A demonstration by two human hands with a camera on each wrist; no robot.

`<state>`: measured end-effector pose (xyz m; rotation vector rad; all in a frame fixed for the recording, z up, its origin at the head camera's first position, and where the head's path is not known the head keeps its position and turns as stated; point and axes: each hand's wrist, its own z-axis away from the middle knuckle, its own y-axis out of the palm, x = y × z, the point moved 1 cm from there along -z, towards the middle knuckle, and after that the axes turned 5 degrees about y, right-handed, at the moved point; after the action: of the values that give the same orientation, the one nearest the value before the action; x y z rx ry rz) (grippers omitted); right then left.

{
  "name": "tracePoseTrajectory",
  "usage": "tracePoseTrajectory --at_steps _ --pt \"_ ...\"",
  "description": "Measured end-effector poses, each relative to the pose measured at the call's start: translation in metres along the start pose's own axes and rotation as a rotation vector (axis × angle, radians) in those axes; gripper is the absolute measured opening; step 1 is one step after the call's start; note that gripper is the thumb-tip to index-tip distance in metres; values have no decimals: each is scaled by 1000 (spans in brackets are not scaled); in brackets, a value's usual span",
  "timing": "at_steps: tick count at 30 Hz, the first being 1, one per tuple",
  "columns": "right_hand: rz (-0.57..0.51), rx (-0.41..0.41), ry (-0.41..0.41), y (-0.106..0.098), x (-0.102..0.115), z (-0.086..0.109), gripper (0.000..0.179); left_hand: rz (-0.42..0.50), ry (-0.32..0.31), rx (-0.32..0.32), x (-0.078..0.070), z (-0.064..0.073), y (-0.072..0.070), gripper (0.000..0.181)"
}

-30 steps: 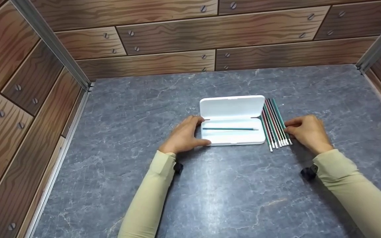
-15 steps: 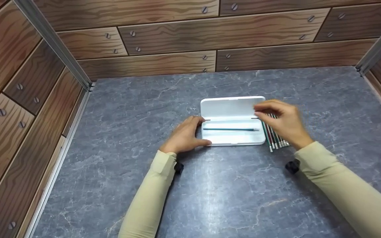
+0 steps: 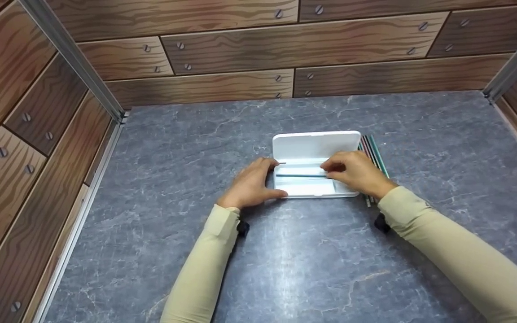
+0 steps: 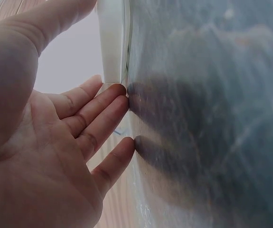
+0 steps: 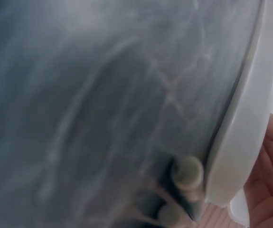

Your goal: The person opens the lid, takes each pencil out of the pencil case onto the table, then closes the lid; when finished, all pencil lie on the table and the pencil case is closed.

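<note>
A white pencil case (image 3: 316, 146) lies with its lid raised on the table. One dark blue pencil (image 3: 301, 175) lies lengthwise inside its base. My left hand (image 3: 251, 184) steadies the case's left end, thumb at the front corner and straight fingers along the side. In the left wrist view, fingertips of this hand (image 4: 74, 123) touch the table beside the case wall (image 4: 112, 42). My right hand (image 3: 357, 170) reaches over the case's right end, thumb and forefinger bent at the pencil's right end. Whether they pinch it is hidden.
Several coloured pencils (image 3: 375, 150) lie side by side just right of the case, partly under my right hand. Their white-capped ends (image 5: 187, 172) show in the right wrist view. Wood-patterned walls (image 3: 227, 54) bound the grey marbled table (image 3: 186, 148) behind and at both sides.
My right hand has left the row of pencils, lifted, and moved left over the case, coming down at the pencil inside. My left hand has stayed at the case's left end.
</note>
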<state>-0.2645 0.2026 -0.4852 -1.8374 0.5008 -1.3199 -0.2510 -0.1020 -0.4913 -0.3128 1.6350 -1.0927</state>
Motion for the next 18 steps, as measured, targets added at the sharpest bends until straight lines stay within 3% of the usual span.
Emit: tracePoseTrajectory --at_steps 9,18 --pt "35 58 13 3 4 -9 18 2 2 -3 1 0 -1 79" --pt "12 32 -28 -10 6 -1 17 -8 3 0 0 -2 -1 80"
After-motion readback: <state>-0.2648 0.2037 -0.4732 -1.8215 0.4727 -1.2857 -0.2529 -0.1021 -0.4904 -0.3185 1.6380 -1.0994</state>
